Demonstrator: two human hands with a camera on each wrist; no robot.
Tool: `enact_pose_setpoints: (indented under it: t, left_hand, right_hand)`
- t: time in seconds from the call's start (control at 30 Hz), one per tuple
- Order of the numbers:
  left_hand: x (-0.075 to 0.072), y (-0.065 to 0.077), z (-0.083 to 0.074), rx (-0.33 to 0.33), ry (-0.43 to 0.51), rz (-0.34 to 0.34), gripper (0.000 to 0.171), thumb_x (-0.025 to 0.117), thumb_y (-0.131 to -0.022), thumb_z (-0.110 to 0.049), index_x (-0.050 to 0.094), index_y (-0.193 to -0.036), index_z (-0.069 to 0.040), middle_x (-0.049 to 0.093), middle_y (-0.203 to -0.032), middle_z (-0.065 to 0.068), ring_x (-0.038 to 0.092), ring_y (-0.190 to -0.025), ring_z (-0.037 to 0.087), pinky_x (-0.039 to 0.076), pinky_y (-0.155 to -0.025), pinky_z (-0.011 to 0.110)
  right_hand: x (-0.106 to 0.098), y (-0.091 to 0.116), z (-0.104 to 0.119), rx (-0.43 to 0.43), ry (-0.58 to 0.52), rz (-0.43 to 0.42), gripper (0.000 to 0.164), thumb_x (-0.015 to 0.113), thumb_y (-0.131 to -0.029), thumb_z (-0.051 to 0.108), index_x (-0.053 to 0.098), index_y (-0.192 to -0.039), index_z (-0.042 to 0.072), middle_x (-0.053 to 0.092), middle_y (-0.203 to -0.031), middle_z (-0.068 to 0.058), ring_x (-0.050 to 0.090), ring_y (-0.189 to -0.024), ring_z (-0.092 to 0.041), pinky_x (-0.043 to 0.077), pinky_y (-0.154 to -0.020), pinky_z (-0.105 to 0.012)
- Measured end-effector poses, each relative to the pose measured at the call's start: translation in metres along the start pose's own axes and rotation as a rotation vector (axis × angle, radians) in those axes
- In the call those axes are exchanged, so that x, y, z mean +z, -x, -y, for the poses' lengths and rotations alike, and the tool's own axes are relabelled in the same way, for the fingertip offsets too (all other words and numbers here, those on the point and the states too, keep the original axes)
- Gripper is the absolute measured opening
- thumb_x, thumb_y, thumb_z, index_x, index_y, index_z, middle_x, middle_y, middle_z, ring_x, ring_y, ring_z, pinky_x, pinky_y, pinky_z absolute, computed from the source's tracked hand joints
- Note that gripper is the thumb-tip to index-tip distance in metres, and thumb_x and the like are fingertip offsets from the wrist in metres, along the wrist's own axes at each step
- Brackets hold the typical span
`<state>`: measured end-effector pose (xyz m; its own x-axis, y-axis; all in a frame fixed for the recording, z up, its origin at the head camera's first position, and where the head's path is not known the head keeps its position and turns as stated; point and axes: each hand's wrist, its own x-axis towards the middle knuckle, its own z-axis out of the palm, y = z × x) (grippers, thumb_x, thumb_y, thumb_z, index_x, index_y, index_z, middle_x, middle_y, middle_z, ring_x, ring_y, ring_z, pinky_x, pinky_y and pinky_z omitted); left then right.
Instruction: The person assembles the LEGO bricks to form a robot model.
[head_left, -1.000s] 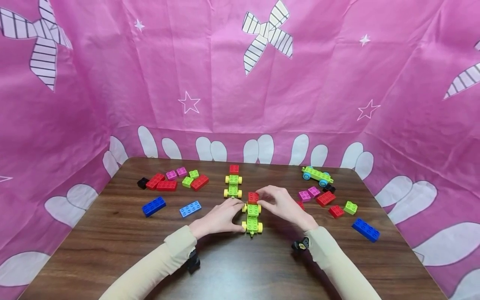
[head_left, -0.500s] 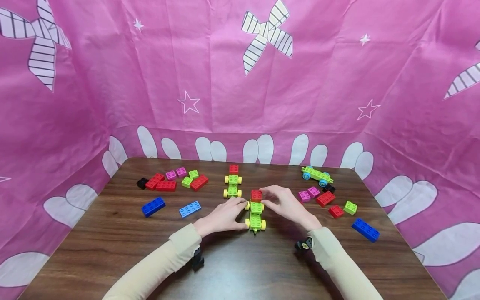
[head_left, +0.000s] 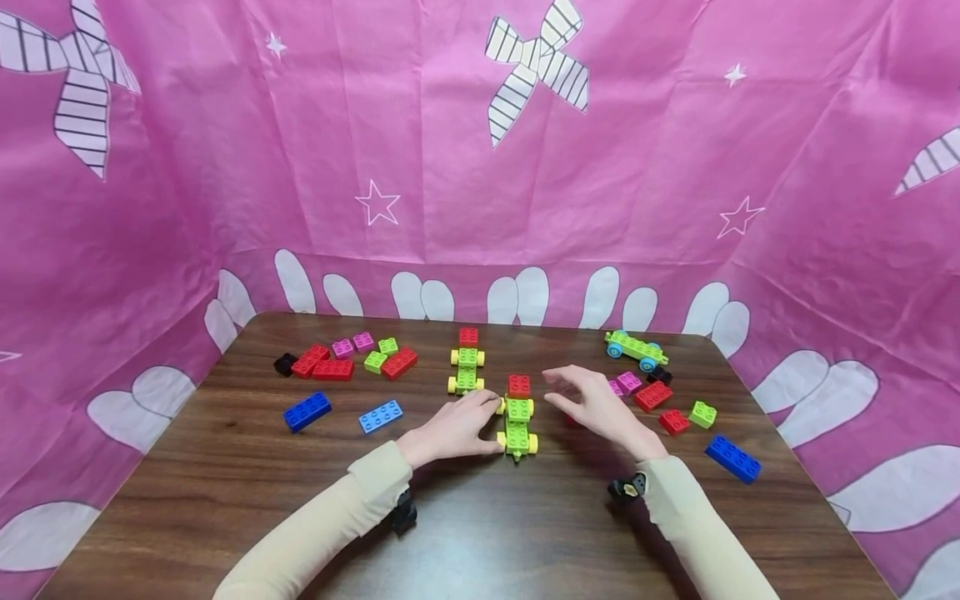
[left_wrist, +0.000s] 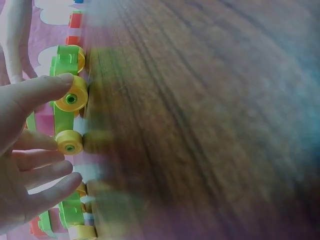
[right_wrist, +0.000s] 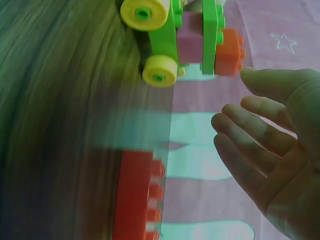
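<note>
In the head view a lime-green toy car (head_left: 517, 437) with yellow wheels stands mid-table. Its front bears a stack: pink brick (right_wrist: 190, 37), green brick (right_wrist: 210, 37), and a red brick (head_left: 519, 384) outermost, jutting forward. My left hand (head_left: 456, 425) lies along the car's left side, its thumb on one yellow wheel (left_wrist: 72, 95) and a fingertip at the other wheel. Its other fingers are loosely extended. To the right of the car my right hand (head_left: 596, 408) hovers with parted fingers, holding nothing. In the right wrist view its thumb tip is close to the red brick but apart.
A similar yellow-wheeled car (head_left: 467, 371) stands behind, and a blue-wheeled chassis (head_left: 636, 348) at the back right. Loose bricks lie on both sides, among them a dark blue brick (head_left: 307, 412), a light blue brick (head_left: 381, 417) and another dark blue brick (head_left: 732, 458).
The near car has shifted right and slightly away, my left hand moving with it. My right hand has come off the red brick and moved right.
</note>
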<state>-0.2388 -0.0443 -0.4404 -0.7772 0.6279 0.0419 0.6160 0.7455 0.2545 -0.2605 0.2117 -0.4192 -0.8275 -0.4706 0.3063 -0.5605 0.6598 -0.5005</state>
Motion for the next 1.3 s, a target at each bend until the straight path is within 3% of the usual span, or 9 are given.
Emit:
enact_pose_setpoints:
  t: [0.2, 0.47, 0.97, 1.3]
  left_hand:
    - [0.000, -0.005, -0.001, 0.019, -0.042, -0.017, 0.072, 0.066, -0.081, -0.051, 0.048, -0.135, -0.006, 0.049, -0.137, 0.007, 0.046, -0.128, 0.022, 0.050, -0.096, 0.040]
    - [-0.003, -0.010, -0.004, 0.029, -0.063, -0.018, 0.069, 0.066, -0.082, -0.049, 0.050, -0.133, -0.005, 0.050, -0.134, 0.007, 0.048, -0.125, 0.021, 0.050, -0.095, 0.039]
    - [-0.001, -0.022, -0.006, 0.065, -0.089, -0.046, 0.065, 0.067, -0.081, -0.046, 0.054, -0.128, -0.003, 0.054, -0.127, 0.008, 0.052, -0.116, 0.020, 0.050, -0.094, 0.034]
    - [0.001, -0.028, -0.008, 0.058, -0.099, -0.045, 0.063, 0.067, -0.080, -0.047, 0.056, -0.125, -0.004, 0.055, -0.124, 0.007, 0.053, -0.107, 0.018, 0.053, -0.082, 0.032]
  right_hand:
    - [-0.014, 0.015, -0.013, 0.050, 0.073, -0.009, 0.037, 0.072, -0.082, 0.024, 0.063, -0.117, 0.017, 0.066, -0.116, -0.004, 0.063, -0.105, -0.017, 0.053, -0.088, -0.039]
    - [-0.025, 0.033, -0.030, 0.076, 0.148, -0.002, 0.037, 0.072, -0.082, 0.021, 0.064, -0.116, 0.010, 0.067, -0.113, -0.007, 0.063, -0.103, -0.022, 0.055, -0.084, -0.041]
    - [-0.024, 0.049, -0.038, 0.099, 0.206, 0.051, 0.036, 0.073, -0.081, 0.026, 0.065, -0.114, 0.014, 0.066, -0.113, -0.004, 0.060, -0.107, -0.023, 0.053, -0.088, -0.044]
    - [-0.021, 0.053, -0.045, 0.075, 0.240, 0.052, 0.031, 0.074, -0.079, 0.023, 0.068, -0.107, 0.011, 0.066, -0.112, -0.008, 0.060, -0.110, -0.027, 0.051, -0.091, -0.048]
